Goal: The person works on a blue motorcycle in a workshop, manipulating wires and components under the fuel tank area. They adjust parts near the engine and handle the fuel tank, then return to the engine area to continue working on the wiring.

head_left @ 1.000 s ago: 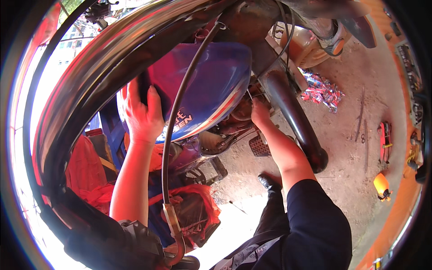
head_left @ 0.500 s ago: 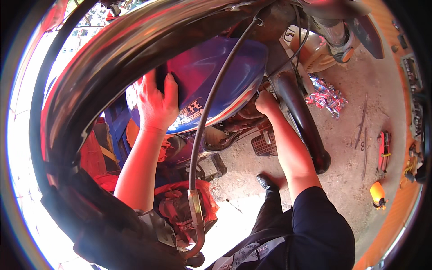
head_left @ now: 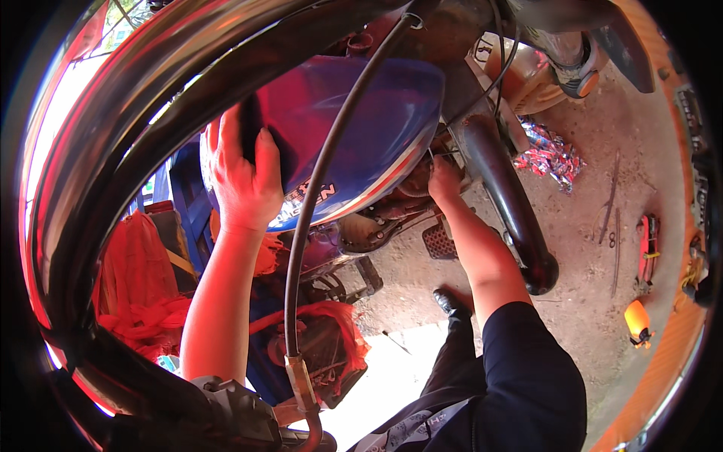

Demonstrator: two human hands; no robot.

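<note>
A glossy blue fuel tank, with a red and white stripe along its lower side, lies in front of me. My left hand rests open on its left end, thumb apart from the fingers. By the tank's lower right edge, my right hand is closed, with a thin light-coloured piece at its fingertips. What its fingers grip is too small to name. A thick black tube slants down just right of that hand. A black cable crosses in front of the tank.
A large dark curved tube arches across the upper left. Below the tank are a ridged foot pedal and red cloth. An orange bottle, a red tool and crumpled shiny wrapping lie on the floor at right.
My view has shifted slightly, so the tank and left hand appear farther left. The thin piece at my right fingertips now shows; both hands keep their places.
</note>
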